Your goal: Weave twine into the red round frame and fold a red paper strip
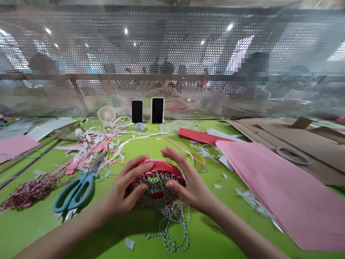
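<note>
A rounded piece made of a red band and knotted or woven green, black and white cord (157, 184) is between my hands, low over the green table. My left hand (128, 185) wraps its left side, fingers over the red band and thumb in front. On the right side, my right hand (190, 183) curves around it, thumb at the front, upper fingers raised by the top edge. Loose ends of the same cord (175, 230) trail down onto the table. Blue-handled scissors (78, 190) lie left of my left hand. The back of the piece is hidden.
Left: a bundle of red-and-white cord (32, 189), pink and white strips (88, 144). Back: two phones (137, 111) (157, 110), a small fan (106, 114), a perforated screen (172, 46). Right: pink sheets (285, 190), cardboard (269, 133), tape rolls (293, 156), a red strip (199, 136).
</note>
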Demonstrator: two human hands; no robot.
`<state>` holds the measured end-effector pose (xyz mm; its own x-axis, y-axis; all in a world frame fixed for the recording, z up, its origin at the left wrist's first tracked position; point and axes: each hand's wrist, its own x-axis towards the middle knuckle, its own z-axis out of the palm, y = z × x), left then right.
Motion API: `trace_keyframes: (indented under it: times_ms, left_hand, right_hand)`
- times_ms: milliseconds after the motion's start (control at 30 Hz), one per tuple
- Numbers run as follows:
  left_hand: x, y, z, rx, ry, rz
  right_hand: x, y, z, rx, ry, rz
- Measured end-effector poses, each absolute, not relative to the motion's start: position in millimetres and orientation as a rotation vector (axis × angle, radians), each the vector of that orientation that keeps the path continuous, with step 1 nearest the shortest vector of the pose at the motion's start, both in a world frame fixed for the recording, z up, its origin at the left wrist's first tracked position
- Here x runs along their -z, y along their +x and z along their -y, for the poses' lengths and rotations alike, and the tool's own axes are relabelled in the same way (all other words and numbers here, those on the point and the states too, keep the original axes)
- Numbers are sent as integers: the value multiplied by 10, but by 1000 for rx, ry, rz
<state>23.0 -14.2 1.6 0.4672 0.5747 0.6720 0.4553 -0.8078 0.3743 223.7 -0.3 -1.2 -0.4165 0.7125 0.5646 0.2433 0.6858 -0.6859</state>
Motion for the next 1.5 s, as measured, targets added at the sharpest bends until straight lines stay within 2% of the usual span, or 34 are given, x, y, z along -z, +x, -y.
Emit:
trace_keyframes:
  times_ms: [300,467,767,1000,1133,1300,1500]
  left_hand:
    - [45,282,142,-1456,2543,-867]
    - [61,282,135,-1433,2521,-890]
    - [44,229,74,-1361,2288,-1029]
    - [124,253,72,-1442,2181,-1035]
    - [93,240,51,-1369,2097,-1089]
    - [158,264,24,-1239,1834,-1164]
    - [254,321,31,-1193,1714,-1216]
  right_hand:
    - [48,2169,23,-713,-695,2001]
    - [83,2144,32,-695,-711,1983]
    - [164,2218,-96,-1031,-840,1860]
    - [199,2140,-87,-1083,-855,1808]
    - [203,2154,-114,-1179,-886,1714]
    - [268,2164,-144,-1190,-998,1443]
    - [315,2094,-120,-1063,-1055,1528]
